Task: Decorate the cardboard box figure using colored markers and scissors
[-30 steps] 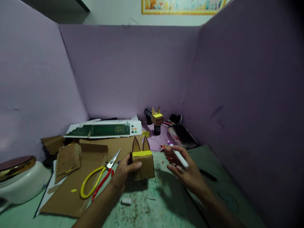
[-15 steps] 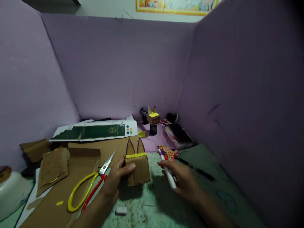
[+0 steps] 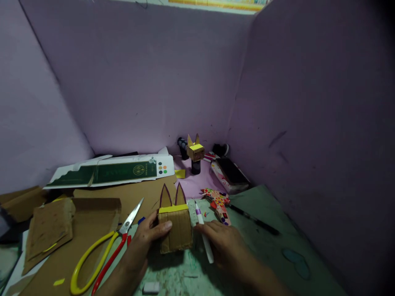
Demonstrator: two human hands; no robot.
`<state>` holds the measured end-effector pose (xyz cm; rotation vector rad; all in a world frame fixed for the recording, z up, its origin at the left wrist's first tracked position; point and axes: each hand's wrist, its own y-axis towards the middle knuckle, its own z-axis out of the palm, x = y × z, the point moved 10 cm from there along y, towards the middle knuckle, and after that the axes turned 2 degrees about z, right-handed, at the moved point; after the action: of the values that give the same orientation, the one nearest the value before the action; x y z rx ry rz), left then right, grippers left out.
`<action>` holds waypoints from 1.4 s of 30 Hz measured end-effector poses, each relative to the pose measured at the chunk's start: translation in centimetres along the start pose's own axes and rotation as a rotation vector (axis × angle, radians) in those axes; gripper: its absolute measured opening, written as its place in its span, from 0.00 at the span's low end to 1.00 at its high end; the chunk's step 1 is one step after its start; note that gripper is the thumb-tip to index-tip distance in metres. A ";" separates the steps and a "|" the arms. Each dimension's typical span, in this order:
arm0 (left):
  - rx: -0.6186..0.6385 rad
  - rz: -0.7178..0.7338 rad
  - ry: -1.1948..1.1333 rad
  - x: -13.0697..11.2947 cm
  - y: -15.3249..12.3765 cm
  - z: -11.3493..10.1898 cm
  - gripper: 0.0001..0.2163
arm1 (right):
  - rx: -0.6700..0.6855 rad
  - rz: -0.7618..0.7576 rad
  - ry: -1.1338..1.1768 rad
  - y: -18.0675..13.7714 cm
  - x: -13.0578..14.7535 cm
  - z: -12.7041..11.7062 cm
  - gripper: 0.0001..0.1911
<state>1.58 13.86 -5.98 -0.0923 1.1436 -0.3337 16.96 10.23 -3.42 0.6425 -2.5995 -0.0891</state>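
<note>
A small cardboard box (image 3: pixel 176 236) with two pointed ears outlined in purple and a yellow strip along its top edge stands upright in my left hand (image 3: pixel 149 236). The thumb presses on its front face, while the fingers pass behind it. Just right of the box, my right hand (image 3: pixel 226 244) grips a white marker (image 3: pixel 206 242) with a purple band, its tip pointing up and away from me. Marker and box appear apart. Left of my left hand lie scissors (image 3: pixel 123 230) with one yellow and one red handle.
Behind stands a second eared box (image 3: pixel 195 152) on a dark cylinder. A patterned glue gun (image 3: pixel 217 201) lies to the right, before a dark phone (image 3: pixel 232 170). Cardboard pieces (image 3: pixel 49 230) and a green-and-white printed sheet (image 3: pixel 114 172) cover the left. A white cap (image 3: pixel 151 287) sits near the front.
My right hand has brought the marker left and closer to the box, with its tip turned more upright. The box stays in my left hand. The view has tilted down slightly.
</note>
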 end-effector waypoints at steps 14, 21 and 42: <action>0.023 0.007 0.047 0.2 -0.5 0.4 0.33 | 0.160 0.149 -0.010 0.3 -0.8 0.9 0.32; 0.026 -0.010 0.047 0.5 -1.3 0.9 0.32 | 0.191 0.175 -0.016 0.3 -1.1 1.2 0.48; 0.221 0.087 -0.012 0.0 -5.1 6.5 0.41 | -0.325 0.392 1.722 -2.8 -1.0 1.2 0.55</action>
<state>6.36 8.44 -2.06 0.1487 1.0883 -0.3794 18.37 8.17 -5.38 -0.0495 -0.9391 0.1255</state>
